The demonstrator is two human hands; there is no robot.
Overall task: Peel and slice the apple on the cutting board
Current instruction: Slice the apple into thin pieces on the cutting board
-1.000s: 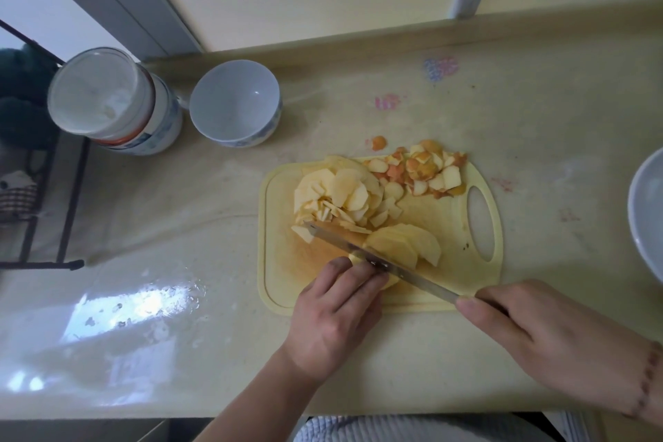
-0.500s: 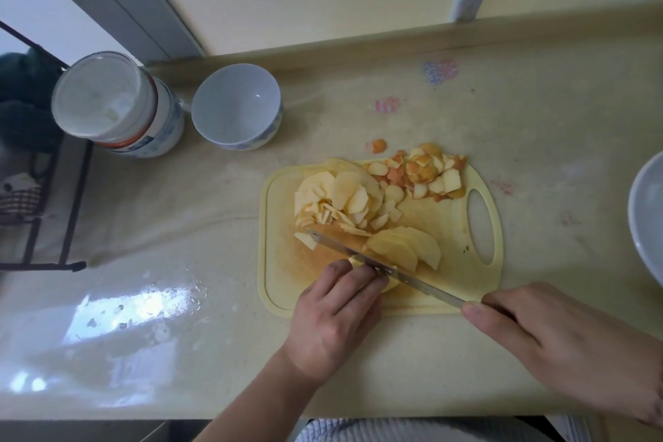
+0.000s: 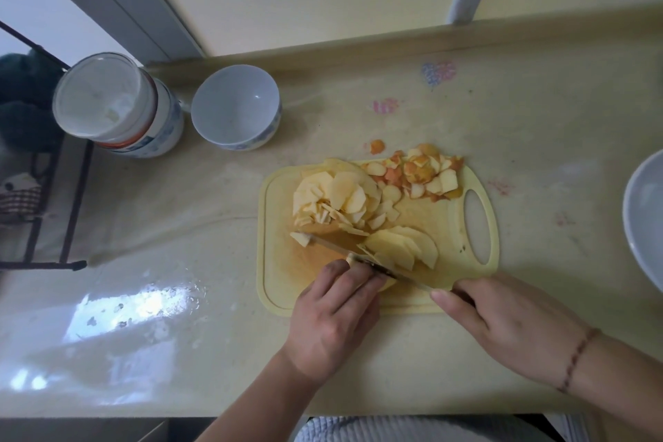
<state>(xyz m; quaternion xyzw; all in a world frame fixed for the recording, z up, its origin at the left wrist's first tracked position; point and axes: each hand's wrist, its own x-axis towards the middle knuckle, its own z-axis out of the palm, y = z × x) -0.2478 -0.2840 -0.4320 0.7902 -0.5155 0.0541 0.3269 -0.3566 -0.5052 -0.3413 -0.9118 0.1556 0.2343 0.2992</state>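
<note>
A yellow cutting board (image 3: 283, 276) lies on the counter. On it sit a pile of pale apple slices (image 3: 335, 197), a fan of fresh slices (image 3: 405, 248) and a heap of red peel scraps (image 3: 423, 172). My left hand (image 3: 333, 319) holds down a small remaining apple piece (image 3: 389, 284), mostly hidden under its fingertips. My right hand (image 3: 502, 326) grips the handle of a knife (image 3: 362, 258), index finger along the spine. The blade lies diagonally across the board, right against my left fingertips.
A white bowl (image 3: 235, 108) and a lidded jar (image 3: 114, 104) stand at the back left. Another white bowl's rim (image 3: 642, 222) shows at the right edge. One peel scrap (image 3: 376, 146) lies on the counter behind the board. A black rack (image 3: 53, 226) stands far left.
The knife has slid back towards my right hand and sits lower in the apple piece; the fan of cut slices beside the blade has grown slightly. My left hand stays in place.
</note>
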